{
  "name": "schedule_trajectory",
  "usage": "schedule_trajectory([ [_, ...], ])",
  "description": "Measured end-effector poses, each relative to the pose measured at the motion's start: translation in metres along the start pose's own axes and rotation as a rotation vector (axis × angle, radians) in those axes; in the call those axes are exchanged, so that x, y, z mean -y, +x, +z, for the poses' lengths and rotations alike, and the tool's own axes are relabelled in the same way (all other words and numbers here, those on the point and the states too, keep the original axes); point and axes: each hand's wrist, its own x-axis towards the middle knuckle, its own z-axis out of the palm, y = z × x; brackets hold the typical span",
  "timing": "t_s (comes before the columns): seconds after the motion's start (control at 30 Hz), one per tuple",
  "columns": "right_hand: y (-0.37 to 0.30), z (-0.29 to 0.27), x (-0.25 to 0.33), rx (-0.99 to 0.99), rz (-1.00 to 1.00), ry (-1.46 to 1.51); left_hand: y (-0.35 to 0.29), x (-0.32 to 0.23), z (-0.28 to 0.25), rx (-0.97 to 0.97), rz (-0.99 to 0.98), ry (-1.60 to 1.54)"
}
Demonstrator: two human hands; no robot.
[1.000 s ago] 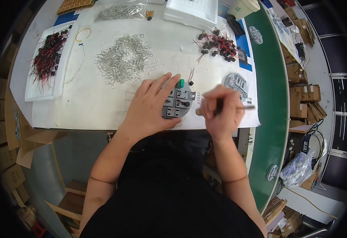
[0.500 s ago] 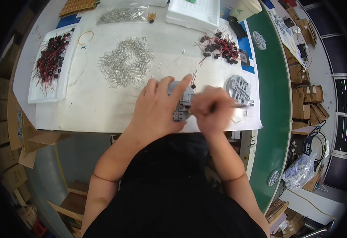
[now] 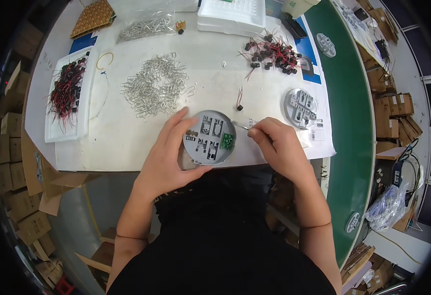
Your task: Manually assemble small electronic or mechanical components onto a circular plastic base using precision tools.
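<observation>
My left hand (image 3: 169,155) grips the rim of a round grey plastic housing (image 3: 196,147), thumb at the near edge and fingers at the far left. Its face is turned up, showing several slotted compartments and a small green circuit board (image 3: 228,141) at the right. Pinched in my right hand (image 3: 279,147) is a thin metal tool like tweezers (image 3: 243,127); its tip is by the housing's upper right rim. Beyond the housing lies one small black round part with red wires (image 3: 239,106).
A heap of bent metal clips (image 3: 156,86) lies beyond my left hand. Black parts with red wires form a pile (image 3: 277,55) at far right and fill a white tray (image 3: 53,135) at left. Another grey housing (image 3: 301,109) sits right of my right hand, near the green surface (image 3: 346,147).
My right hand, blurred over the housing before, has drawn back to the right with the tool. The housing now faces up, slightly further left, with its inside and circuit board showing.
</observation>
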Motion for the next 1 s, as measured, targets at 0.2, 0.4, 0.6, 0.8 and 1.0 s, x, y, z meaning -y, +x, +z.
schedule_trajectory([
  [0.2, 0.008, 0.007, 0.025, 0.166, -0.116, -0.323, 0.022, -0.007, 0.011, 0.014, -0.082, 0.040],
  [0.4, 0.013, 0.013, 0.024, 0.186, -0.140, -0.478, 0.027, -0.004, 0.021, 0.042, -0.128, 0.024],
  [0.6, 0.016, 0.018, 0.023, 0.183, -0.145, -0.491, 0.026, -0.004, 0.020, 0.040, -0.122, 0.045],
  [0.8, 0.016, 0.021, 0.016, 0.187, -0.171, -0.460, 0.025, -0.002, 0.021, 0.016, -0.082, 0.045],
  [1.0, 0.017, 0.022, 0.013, 0.202, -0.173, -0.441, 0.025, 0.001, 0.023, 0.012, -0.067, 0.039],
])
